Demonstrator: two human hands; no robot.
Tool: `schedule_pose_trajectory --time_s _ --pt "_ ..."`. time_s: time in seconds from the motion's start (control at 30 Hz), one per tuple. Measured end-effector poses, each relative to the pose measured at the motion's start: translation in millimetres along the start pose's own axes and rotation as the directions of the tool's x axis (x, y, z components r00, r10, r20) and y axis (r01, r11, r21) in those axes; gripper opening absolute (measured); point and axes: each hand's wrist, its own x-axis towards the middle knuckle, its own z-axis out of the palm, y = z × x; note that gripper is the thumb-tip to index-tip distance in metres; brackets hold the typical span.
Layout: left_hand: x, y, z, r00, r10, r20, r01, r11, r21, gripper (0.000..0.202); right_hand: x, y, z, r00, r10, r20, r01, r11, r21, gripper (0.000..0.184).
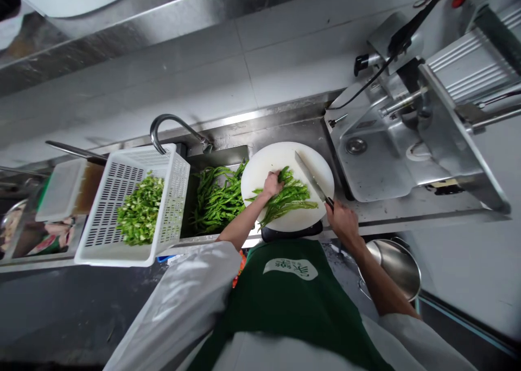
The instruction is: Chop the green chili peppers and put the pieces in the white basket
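Note:
A bunch of long green peppers (291,192) lies on a round white cutting board (268,159). My left hand (272,184) is closed over the left part of the bunch; some of its fingers are hidden. On the board's right side, my right hand (342,219) grips the dark handle of a kitchen knife (310,176). Its blade points away from me over the board, just right of the peppers. More whole green peppers (220,197) fill the sink left of the board. Chopped green pieces (141,211) are heaped in a white plastic basket (173,197).
A curved faucet (177,122) arches over the basket and sink. At the right stands a metal slicing machine (378,153) with a cable. A steel pot (396,268) sits lower, by my right forearm. Left of the basket are a lidded container (63,189) and meat (55,235).

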Motion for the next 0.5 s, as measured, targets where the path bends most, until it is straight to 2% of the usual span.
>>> schedule_pose_trajectory --time_s 0.07,0.13,0.2,0.3,0.4,0.5 --pt "-15 3 -0.5 0.997 0.068 0.033 -0.068 0.998 0.012 0.057 -10 0 4 0.998 0.053 0.013 -0.054 0.998 0.016 0.044" --pt "-41 7 3.1 0.983 0.173 0.059 -0.178 0.981 0.083 0.063 -20 -3 9 0.997 0.071 0.043 -0.073 0.997 0.037 0.044" --pt "-71 12 10.1 0.970 0.229 0.082 -0.242 0.945 0.220 0.082 -28 -11 14 0.996 0.046 0.077 -0.051 0.997 0.064 0.043" --pt "-103 19 21.6 0.979 0.173 0.104 -0.201 0.881 0.429 0.112 -28 -24 16 0.993 -0.013 0.114 0.000 0.994 0.108 0.038" --pt "-105 22 25.9 0.985 0.143 0.092 -0.170 0.834 0.525 0.110 -12 -30 11 0.991 -0.066 0.117 0.050 0.990 0.132 0.036" --pt "-89 22 20.4 0.989 0.137 0.061 -0.148 0.822 0.551 0.100 5 -26 6 0.992 -0.088 0.096 0.078 0.992 0.099 0.035"
